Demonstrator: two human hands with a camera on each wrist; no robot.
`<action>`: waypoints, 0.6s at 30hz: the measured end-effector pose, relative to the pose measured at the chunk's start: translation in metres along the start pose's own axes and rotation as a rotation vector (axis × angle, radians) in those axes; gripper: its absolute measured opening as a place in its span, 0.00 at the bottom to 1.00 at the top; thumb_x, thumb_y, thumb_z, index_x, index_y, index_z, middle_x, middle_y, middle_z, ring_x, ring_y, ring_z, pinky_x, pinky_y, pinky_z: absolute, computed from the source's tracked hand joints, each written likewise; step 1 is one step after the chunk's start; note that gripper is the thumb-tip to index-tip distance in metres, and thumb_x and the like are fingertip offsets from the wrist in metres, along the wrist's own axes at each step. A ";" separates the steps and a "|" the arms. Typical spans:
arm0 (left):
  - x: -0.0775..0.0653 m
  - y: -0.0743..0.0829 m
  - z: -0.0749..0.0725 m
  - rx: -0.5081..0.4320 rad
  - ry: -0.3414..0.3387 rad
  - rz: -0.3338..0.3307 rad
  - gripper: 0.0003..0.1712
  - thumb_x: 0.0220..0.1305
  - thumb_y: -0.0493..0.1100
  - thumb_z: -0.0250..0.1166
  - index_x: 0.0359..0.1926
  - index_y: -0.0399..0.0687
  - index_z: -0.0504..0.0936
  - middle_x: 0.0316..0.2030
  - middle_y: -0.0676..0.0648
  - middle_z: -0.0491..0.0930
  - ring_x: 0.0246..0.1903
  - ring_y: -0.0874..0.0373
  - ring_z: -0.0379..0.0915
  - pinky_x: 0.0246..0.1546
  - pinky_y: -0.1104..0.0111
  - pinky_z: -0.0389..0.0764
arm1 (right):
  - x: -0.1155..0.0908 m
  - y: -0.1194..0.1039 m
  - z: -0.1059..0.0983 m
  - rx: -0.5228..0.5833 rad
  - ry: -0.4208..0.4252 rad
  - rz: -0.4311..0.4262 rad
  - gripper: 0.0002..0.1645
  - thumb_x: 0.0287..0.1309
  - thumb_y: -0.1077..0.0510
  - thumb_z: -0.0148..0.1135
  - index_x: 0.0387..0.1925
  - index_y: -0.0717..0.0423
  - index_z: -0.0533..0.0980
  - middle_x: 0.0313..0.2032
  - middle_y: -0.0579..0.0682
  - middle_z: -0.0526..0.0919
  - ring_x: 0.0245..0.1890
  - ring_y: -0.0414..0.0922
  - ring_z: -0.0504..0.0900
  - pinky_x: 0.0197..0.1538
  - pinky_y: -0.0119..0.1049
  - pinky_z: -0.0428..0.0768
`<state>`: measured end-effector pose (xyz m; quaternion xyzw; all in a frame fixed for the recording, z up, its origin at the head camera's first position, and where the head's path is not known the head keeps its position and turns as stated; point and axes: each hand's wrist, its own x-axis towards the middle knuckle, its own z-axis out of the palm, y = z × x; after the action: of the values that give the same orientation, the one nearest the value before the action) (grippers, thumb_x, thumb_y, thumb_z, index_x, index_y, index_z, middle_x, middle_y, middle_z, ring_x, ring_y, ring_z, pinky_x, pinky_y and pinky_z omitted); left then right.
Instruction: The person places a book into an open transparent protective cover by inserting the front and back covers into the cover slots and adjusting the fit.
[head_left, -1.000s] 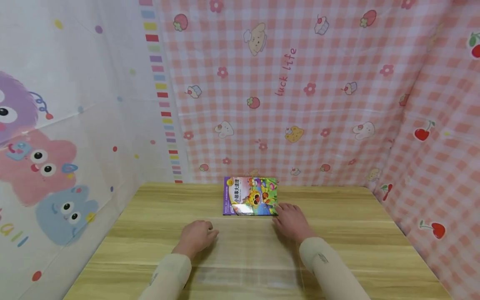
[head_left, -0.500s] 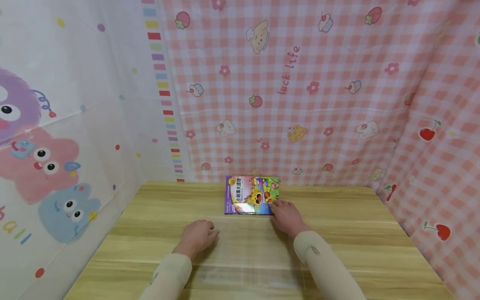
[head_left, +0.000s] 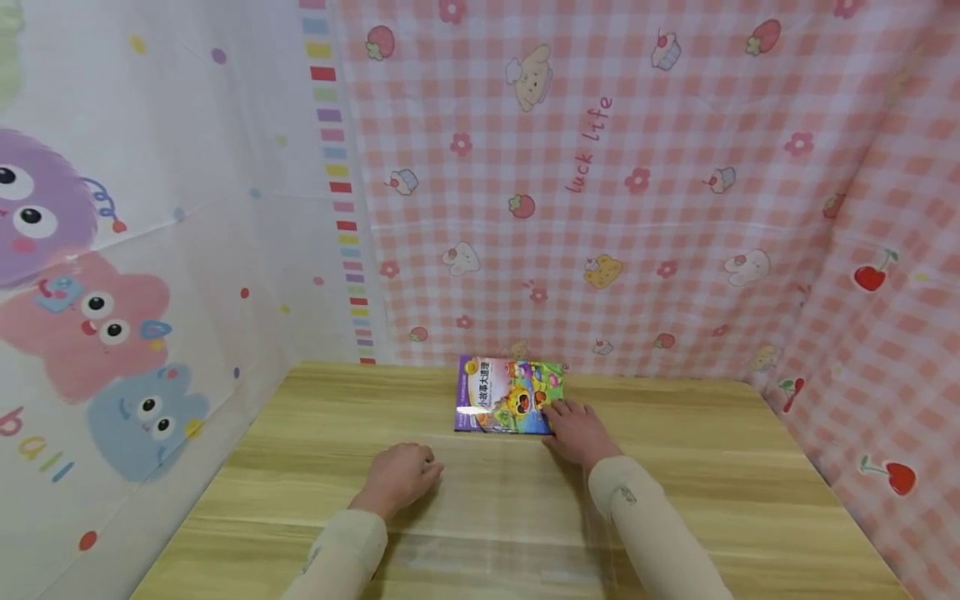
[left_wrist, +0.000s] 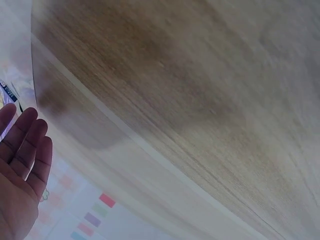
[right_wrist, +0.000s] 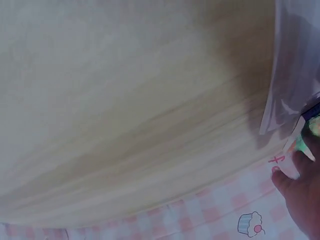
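Observation:
A picture book (head_left: 502,396) with a purple strip down its left side and cartoon animals on its cover lies flat at the back of the table. My right hand (head_left: 576,429) is at its front right corner, fingers resting over the cover. In the right wrist view those fingers (right_wrist: 300,162) are spread, and only a bit of the book (right_wrist: 315,122) shows. A clear plastic sheet or sleeve (head_left: 495,508) lies on the table in front of the book, between both hands. My left hand (head_left: 401,475) is beside its left side, holding nothing, its fingers (left_wrist: 25,150) loosely extended.
The wood-grain table (head_left: 720,467) runs back to a pink checked cloth (head_left: 660,217) hanging behind it. A white cloth (head_left: 217,333) with cartoon figures hangs along the left, and checked cloth with cherries covers the right side.
My right hand has moved slightly left, from the book's right edge onto its front corner. My left hand has stayed in place. The head view has shifted slightly.

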<state>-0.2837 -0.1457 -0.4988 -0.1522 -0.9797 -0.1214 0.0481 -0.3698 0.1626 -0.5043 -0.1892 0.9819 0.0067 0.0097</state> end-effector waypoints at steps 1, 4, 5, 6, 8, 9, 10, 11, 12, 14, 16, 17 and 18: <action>0.000 0.000 0.000 0.001 0.003 0.001 0.18 0.62 0.53 0.61 0.36 0.42 0.86 0.36 0.42 0.87 0.38 0.47 0.80 0.41 0.51 0.82 | 0.000 0.000 0.001 0.004 0.000 -0.005 0.37 0.63 0.42 0.56 0.68 0.56 0.64 0.66 0.58 0.68 0.65 0.58 0.62 0.66 0.61 0.61; -0.001 0.000 -0.002 0.000 0.012 0.006 0.17 0.62 0.52 0.62 0.36 0.41 0.86 0.36 0.42 0.87 0.38 0.46 0.80 0.41 0.51 0.82 | 0.001 -0.002 0.002 0.014 0.022 -0.024 0.33 0.64 0.46 0.57 0.65 0.58 0.67 0.62 0.59 0.74 0.61 0.58 0.68 0.63 0.61 0.65; -0.002 0.000 -0.002 -0.002 0.014 0.007 0.17 0.62 0.52 0.62 0.36 0.41 0.86 0.36 0.42 0.87 0.38 0.46 0.80 0.41 0.51 0.81 | 0.001 -0.003 0.002 0.016 0.033 -0.032 0.32 0.64 0.47 0.57 0.64 0.58 0.68 0.61 0.59 0.76 0.60 0.58 0.70 0.63 0.61 0.66; -0.002 0.001 -0.003 -0.010 0.015 0.006 0.17 0.62 0.51 0.62 0.36 0.41 0.86 0.36 0.42 0.87 0.39 0.46 0.80 0.42 0.50 0.81 | 0.002 -0.003 0.002 0.006 0.042 -0.039 0.31 0.64 0.48 0.57 0.63 0.59 0.69 0.60 0.59 0.77 0.59 0.58 0.71 0.62 0.60 0.68; -0.003 0.001 -0.003 -0.018 0.015 0.006 0.17 0.62 0.51 0.62 0.36 0.41 0.86 0.36 0.41 0.87 0.39 0.46 0.80 0.42 0.50 0.81 | 0.002 -0.004 0.001 -0.034 0.058 -0.066 0.29 0.64 0.49 0.58 0.61 0.60 0.71 0.56 0.59 0.80 0.55 0.56 0.75 0.60 0.56 0.72; -0.003 0.001 -0.004 -0.022 0.015 0.005 0.17 0.62 0.51 0.62 0.36 0.41 0.86 0.36 0.41 0.87 0.38 0.46 0.80 0.42 0.50 0.81 | 0.002 -0.004 0.001 -0.061 0.064 -0.083 0.28 0.64 0.49 0.58 0.60 0.60 0.72 0.54 0.58 0.81 0.53 0.55 0.77 0.58 0.54 0.74; -0.003 0.001 -0.003 -0.022 0.015 0.006 0.17 0.62 0.51 0.62 0.36 0.41 0.86 0.36 0.41 0.87 0.38 0.46 0.80 0.42 0.50 0.81 | 0.002 -0.004 0.001 -0.084 0.071 -0.103 0.26 0.63 0.49 0.58 0.58 0.60 0.74 0.52 0.58 0.83 0.49 0.54 0.79 0.56 0.52 0.77; -0.003 0.001 -0.003 -0.023 0.014 0.004 0.17 0.62 0.51 0.62 0.36 0.41 0.86 0.37 0.41 0.87 0.38 0.46 0.80 0.42 0.50 0.81 | 0.002 -0.003 0.001 -0.124 0.077 -0.124 0.25 0.63 0.49 0.58 0.56 0.60 0.74 0.49 0.58 0.84 0.46 0.53 0.81 0.53 0.50 0.79; -0.003 0.001 -0.003 -0.022 0.012 0.003 0.17 0.62 0.51 0.62 0.36 0.41 0.86 0.37 0.42 0.87 0.39 0.46 0.80 0.42 0.51 0.81 | 0.002 -0.003 0.002 -0.169 0.083 -0.147 0.24 0.64 0.48 0.58 0.54 0.59 0.75 0.46 0.57 0.84 0.42 0.51 0.82 0.50 0.47 0.81; -0.004 0.000 -0.002 -0.017 0.010 0.003 0.17 0.62 0.51 0.62 0.37 0.41 0.86 0.37 0.41 0.88 0.39 0.46 0.80 0.43 0.51 0.81 | 0.001 -0.002 0.003 -0.244 0.100 -0.192 0.21 0.64 0.49 0.57 0.52 0.59 0.75 0.42 0.57 0.84 0.36 0.50 0.82 0.43 0.44 0.84; -0.004 -0.001 -0.001 -0.013 0.009 0.007 0.18 0.63 0.51 0.61 0.37 0.41 0.86 0.38 0.41 0.88 0.39 0.46 0.80 0.43 0.51 0.81 | 0.002 -0.001 0.005 -0.301 0.111 -0.225 0.19 0.65 0.51 0.57 0.52 0.58 0.74 0.40 0.57 0.83 0.32 0.49 0.82 0.38 0.42 0.85; -0.004 -0.002 -0.001 -0.013 0.009 0.009 0.18 0.62 0.51 0.61 0.37 0.41 0.86 0.38 0.41 0.87 0.39 0.46 0.80 0.43 0.51 0.81 | 0.002 0.000 0.005 -0.320 0.111 -0.236 0.18 0.66 0.53 0.56 0.54 0.58 0.74 0.39 0.57 0.84 0.31 0.49 0.82 0.36 0.41 0.85; -0.004 -0.003 -0.001 -0.008 0.010 0.011 0.18 0.63 0.52 0.61 0.38 0.42 0.86 0.38 0.41 0.87 0.39 0.46 0.80 0.43 0.51 0.81 | 0.002 0.000 0.006 -0.313 0.110 -0.242 0.19 0.66 0.54 0.55 0.56 0.58 0.73 0.40 0.58 0.84 0.31 0.50 0.82 0.37 0.42 0.85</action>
<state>-0.2808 -0.1494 -0.4990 -0.1571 -0.9781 -0.1260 0.0529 -0.3715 0.1619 -0.5101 -0.3051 0.9380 0.1476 -0.0729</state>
